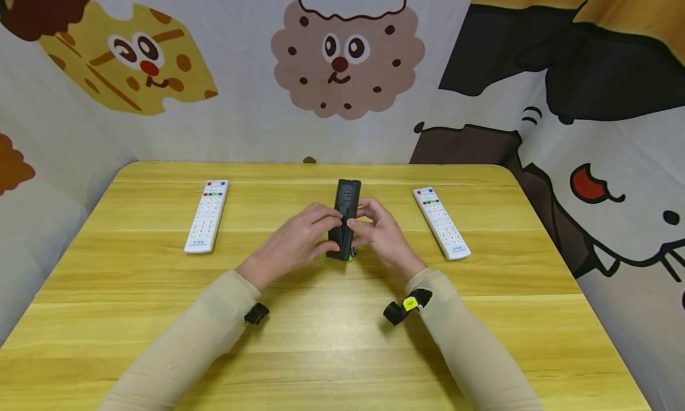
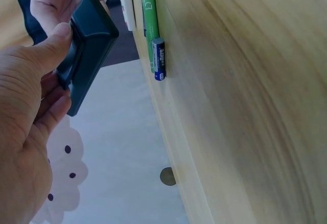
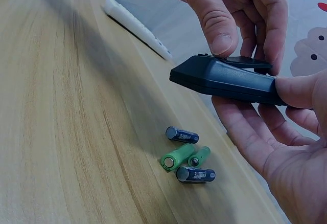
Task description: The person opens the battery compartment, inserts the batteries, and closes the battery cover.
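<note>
- Step in hand: we judge this to be the fitting or freeing of the battery cover (image 3: 248, 62) on the black remote (image 1: 349, 195); which of the two, we cannot tell.
- Position: we find the black remote raised above the wooden table (image 1: 321, 354), back side up, between two white remotes, one on the left (image 1: 207, 216) and one on the right (image 1: 441, 223).
- Left hand (image 1: 299, 235): we see its thumb and fingers pinching the cover, which sits tilted with a gap at one end.
- Right hand (image 1: 382, 235): its thumb and fingers grasp the remote's body from the sides and beneath.
- Next move: in our judgement it calls for a steady right hold while the left works the cover along its seat (a skewed tab could jam).
- Container: we take the compartment under the cover to be the battery bay; its contents are hidden from us.
- Loose cells: on the table beneath the remote we count two blue batteries (image 3: 196, 175), a thicker green battery (image 3: 179, 157) and a thinner green battery (image 3: 200, 156).
</note>
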A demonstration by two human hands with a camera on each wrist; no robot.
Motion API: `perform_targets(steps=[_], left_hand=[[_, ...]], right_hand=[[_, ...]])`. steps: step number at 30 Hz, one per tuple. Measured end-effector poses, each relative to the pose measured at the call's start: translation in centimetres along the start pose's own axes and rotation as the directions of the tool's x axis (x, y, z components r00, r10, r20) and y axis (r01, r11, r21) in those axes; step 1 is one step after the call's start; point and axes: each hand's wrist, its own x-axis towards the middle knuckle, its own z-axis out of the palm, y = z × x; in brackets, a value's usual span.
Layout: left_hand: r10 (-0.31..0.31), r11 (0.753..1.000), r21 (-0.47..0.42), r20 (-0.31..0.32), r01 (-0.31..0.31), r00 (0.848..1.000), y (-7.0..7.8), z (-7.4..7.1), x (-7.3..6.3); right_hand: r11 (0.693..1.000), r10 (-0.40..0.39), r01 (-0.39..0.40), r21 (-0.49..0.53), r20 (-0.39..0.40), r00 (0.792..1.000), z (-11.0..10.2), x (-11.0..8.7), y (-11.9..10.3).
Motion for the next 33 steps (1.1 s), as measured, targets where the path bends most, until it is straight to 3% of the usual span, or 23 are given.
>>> perform_targets(steps=[21, 33], left_hand=[[-0.005, 0.998, -0.058, 0.02, 0.006, 1.0, 0.54, 0.25, -0.53], [0.007, 1.0, -0.029, 0.012, -0.007, 1.0, 0.71, 0.71, -0.77]], right_hand=[[1.0, 0.007, -0.007, 0.011, -0.008, 1.0, -0.25, -0.06, 0.07], [0.999, 0.0, 0.0, 0.046, 0.004, 1.0, -0.41, -0.02, 0.15]])
